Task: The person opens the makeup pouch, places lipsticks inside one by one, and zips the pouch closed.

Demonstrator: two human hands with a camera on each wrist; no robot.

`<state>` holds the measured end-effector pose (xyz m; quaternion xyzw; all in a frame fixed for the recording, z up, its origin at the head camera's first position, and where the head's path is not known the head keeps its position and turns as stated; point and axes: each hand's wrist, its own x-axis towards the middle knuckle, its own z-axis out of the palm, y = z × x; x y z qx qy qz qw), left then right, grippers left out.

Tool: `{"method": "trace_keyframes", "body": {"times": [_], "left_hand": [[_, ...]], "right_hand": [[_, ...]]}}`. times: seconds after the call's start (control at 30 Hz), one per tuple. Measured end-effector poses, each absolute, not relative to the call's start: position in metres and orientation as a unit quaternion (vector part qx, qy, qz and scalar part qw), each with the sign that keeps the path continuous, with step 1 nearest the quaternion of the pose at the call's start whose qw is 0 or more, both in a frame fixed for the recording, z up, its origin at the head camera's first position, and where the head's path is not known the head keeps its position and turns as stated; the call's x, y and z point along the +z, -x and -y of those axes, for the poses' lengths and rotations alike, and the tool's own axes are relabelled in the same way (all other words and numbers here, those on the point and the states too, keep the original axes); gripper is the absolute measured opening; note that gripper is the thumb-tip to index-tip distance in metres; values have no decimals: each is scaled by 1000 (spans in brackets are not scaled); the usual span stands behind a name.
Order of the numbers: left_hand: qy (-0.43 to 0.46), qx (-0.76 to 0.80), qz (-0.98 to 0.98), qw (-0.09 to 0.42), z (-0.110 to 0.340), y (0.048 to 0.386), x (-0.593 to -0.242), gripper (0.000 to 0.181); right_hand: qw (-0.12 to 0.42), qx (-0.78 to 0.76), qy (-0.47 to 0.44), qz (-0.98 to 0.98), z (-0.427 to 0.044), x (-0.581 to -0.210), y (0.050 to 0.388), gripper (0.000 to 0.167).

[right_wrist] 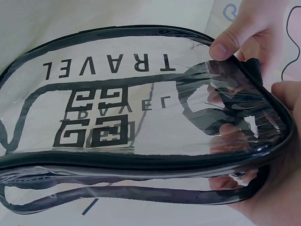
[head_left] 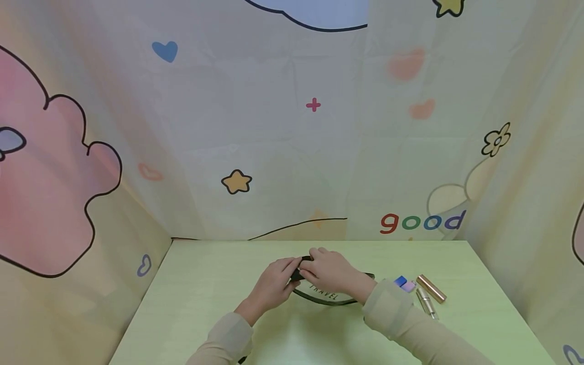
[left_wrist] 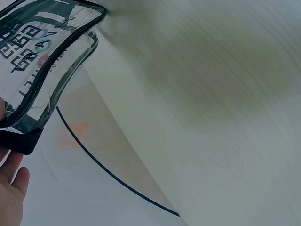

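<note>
A clear travel pouch point(head_left: 325, 295) with black trim and the word TRAVEL is held above the table in the head view. My left hand point(head_left: 275, 282) grips its left end, the thumb pressing near the trim in the right wrist view. From the far side my right hand point(head_left: 332, 274) reaches over the pouch and holds the same end, its fingers close to the left ones. Through the clear plastic point(right_wrist: 113, 63) the right wrist view shows a black square pattern and some fingers. The left wrist view catches the pouch's rounded edge point(left_wrist: 75, 44) and a black end piece point(left_wrist: 21, 141).
Right of the pouch, on the pale table point(head_left: 196, 289), lie a copper-coloured tube point(head_left: 431, 289), a gold and silver tube point(head_left: 427, 303), a small blue piece point(head_left: 400, 281) and a lilac piece point(head_left: 409, 286). A printed curtain point(head_left: 274, 142) encloses the back and sides.
</note>
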<state>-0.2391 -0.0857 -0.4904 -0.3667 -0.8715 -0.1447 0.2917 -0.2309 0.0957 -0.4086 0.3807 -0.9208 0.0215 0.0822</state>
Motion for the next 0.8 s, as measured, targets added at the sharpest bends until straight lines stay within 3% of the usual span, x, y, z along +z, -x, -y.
{"method": "trace_keyframes", "body": {"times": [0.57,0.8], "left_hand": [[364,-142,872,294,85,239,-489,50],[369,-142,869,297,85,240,-490,51]], "right_hand": [[113,64,-399,908,-97,-412,234,10],[73,89,-383,916,-96,-410,233,11]]}}
